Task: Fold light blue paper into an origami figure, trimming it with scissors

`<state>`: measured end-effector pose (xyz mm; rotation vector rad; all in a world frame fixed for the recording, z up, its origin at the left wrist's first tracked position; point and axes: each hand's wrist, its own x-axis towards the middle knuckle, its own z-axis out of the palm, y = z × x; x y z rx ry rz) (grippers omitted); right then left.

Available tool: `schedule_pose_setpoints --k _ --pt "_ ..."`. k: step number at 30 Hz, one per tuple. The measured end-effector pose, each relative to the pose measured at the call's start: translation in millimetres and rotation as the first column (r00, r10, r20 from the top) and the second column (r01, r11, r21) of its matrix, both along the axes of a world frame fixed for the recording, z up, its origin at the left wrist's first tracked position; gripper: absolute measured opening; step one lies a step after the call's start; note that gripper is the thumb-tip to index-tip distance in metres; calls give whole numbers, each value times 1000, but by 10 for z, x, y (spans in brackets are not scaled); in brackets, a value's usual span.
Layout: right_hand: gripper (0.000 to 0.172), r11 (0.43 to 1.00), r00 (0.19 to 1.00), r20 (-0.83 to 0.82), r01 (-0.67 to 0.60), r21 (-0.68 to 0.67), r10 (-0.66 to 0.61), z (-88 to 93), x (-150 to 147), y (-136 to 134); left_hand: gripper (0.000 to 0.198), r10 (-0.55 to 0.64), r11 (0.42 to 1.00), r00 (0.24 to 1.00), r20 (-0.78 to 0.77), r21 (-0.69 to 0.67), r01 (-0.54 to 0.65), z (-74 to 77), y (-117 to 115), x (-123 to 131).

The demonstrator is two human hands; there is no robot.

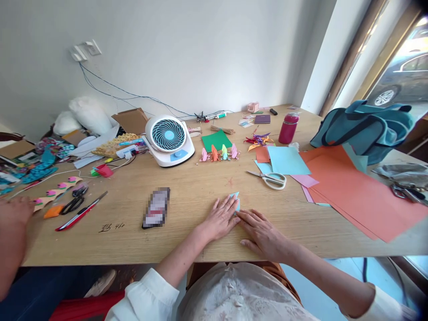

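Note:
My left hand [221, 217] lies flat with fingers spread on a small light-blue folded paper [236, 197] at the middle of the wooden table [187, 187]. My right hand [262, 232] rests flat beside it, its fingertips touching the paper's lower right edge. Most of the paper is hidden under my left fingers; only its upper tip shows.
White-handled scissors [271, 179] lie just beyond my hands. Orange sheets [354, 187] and a light-blue sheet [287, 160] spread to the right, near a teal bag [366, 125]. A small fan [169, 140], folded paper figures [219, 154], a phone [156, 207], a red cutter [81, 211] and another person's hand [13, 214] are to the left.

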<state>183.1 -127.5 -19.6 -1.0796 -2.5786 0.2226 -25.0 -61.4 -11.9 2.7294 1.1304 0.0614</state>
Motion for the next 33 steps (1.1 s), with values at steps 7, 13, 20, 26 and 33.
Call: schedule_pose_setpoints --k 7,13,20,26,33 --pt "69 999 1000 -8 -3 -48 3 38 -2 6 63 68 997 997 31 22 -68 198 302 203" --pt "67 998 1000 -8 -3 -61 2 58 -11 -3 61 305 934 942 138 152 -325 -3 701 647" --pt "65 997 1000 -15 1 -72 -2 95 -16 -11 60 355 915 930 96 166 -367 -153 730 703" --pt "62 999 999 -37 14 -46 -16 113 -38 -34 59 404 878 904 137 218 -425 -132 791 751" --pt "56 996 994 -72 85 -27 -87 120 -95 -78 57 365 875 914 176 272 -401 -109 620 754"
